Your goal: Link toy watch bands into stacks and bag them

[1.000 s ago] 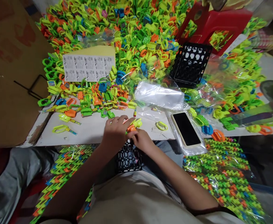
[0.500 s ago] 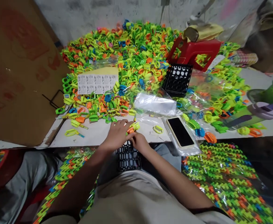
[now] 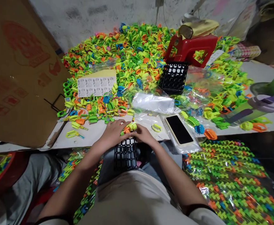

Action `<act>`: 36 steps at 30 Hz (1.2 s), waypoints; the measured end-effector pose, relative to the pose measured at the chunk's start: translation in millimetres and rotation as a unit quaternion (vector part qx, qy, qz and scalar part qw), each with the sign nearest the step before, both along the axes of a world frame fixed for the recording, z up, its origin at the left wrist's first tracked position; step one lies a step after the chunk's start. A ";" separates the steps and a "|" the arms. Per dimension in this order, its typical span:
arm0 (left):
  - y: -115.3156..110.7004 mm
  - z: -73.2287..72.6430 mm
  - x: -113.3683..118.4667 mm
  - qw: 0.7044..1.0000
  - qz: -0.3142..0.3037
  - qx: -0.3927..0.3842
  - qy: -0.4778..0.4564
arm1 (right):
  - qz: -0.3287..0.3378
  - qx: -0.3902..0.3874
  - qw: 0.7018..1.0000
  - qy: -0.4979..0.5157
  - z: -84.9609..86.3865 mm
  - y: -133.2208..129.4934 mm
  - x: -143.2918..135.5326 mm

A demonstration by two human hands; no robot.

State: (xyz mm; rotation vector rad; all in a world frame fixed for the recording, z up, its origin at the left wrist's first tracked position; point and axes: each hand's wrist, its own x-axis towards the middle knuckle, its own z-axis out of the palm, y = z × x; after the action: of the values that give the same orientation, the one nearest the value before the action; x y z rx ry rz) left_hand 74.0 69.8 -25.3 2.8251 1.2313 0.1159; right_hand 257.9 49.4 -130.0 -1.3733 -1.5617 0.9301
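Note:
At the table's front edge, my left hand curls over a row of small yellow, orange and green plastic pieces, its fingers closed round them. My right hand meets their right end with bent fingers; what its fingertips pinch is hidden. Just below both hands a black plastic lattice basket rests on my lap, its upper end against the table edge. A single yellow loop-shaped piece lies to the right of my right hand.
A big heap of loop-shaped plastic pieces covers the back. Around me are a label sheet, clear bags, a phone, black baskets, a red stool, a bottle and a cardboard box.
My right hand has shifted slightly right and up, away from the left hand, showing more of the plastic pieces. The head view has tilted a little.

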 end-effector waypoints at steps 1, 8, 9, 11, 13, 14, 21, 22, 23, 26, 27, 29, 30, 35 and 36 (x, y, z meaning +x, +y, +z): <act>0.0 -0.5 -0.4 1.000 -0.002 0.003 -0.002 | 0.025 -0.009 0.999 0.020 0.4 6.4 -3.2; -1.1 -6.8 0.2 1.000 0.010 0.017 -0.016 | 0.024 -0.031 0.999 0.005 -3.7 20.4 -14.7; -1.1 -7.4 0.7 0.999 0.011 0.022 -0.021 | 0.020 -0.031 0.999 -0.001 -4.4 18.9 -15.4; -0.8 -8.3 1.4 0.999 0.012 0.035 -0.029 | 0.013 -0.031 0.999 -0.015 -4.7 16.0 -16.7; -0.4 -9.7 2.0 0.998 0.009 0.046 -0.036 | 0.009 -0.032 0.999 -0.028 -3.6 15.0 -17.1; -0.2 -10.7 2.6 0.998 0.010 0.053 -0.040 | 0.011 -0.032 0.999 -0.033 -2.6 15.4 -16.9; -7.2 -12.7 2.5 0.996 0.015 0.049 -0.067 | 0.047 -0.031 0.997 -0.051 3.0 17.9 -11.7; -8.6 -10.7 -3.0 0.996 0.016 0.039 -0.078 | 0.046 -0.026 0.997 -0.049 2.1 14.3 -10.8; -9.4 -8.7 -11.6 0.995 0.024 0.028 -0.090 | 0.043 -0.021 0.998 -0.045 0.4 9.3 -9.2; -6.3 -7.8 -59.1 0.982 0.132 0.021 -0.131 | -0.036 -0.007 0.999 -0.020 -8.9 -12.1 0.5; -3.6 -10.5 -81.5 0.970 0.197 0.027 -0.139 | -0.059 -0.009 0.998 -0.008 -12.5 -20.3 5.1; 3.1 -20.4 -130.8 0.929 0.344 0.046 -0.131 | -0.076 -0.019 0.997 0.003 -18.0 -37.0 13.6; 6.8 -27.0 -154.8 0.903 0.412 0.045 -0.111 | -0.086 -0.023 0.996 -0.010 -19.0 -45.1 16.5; 25.9 -59.2 -226.7 0.886 0.453 -0.001 -0.098 | -0.057 0.021 0.995 -0.075 -6.6 -76.4 10.7; 28.1 -62.9 -230.4 0.889 0.445 -0.011 -0.103 | -0.043 0.030 0.996 -0.078 -2.7 -79.9 6.9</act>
State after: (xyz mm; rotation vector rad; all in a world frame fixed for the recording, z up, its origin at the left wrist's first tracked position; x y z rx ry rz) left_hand -156.4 97.9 -88.2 1.9150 2.3008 0.4117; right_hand 264.8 -30.5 -132.8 -1.4878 -1.6183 0.7320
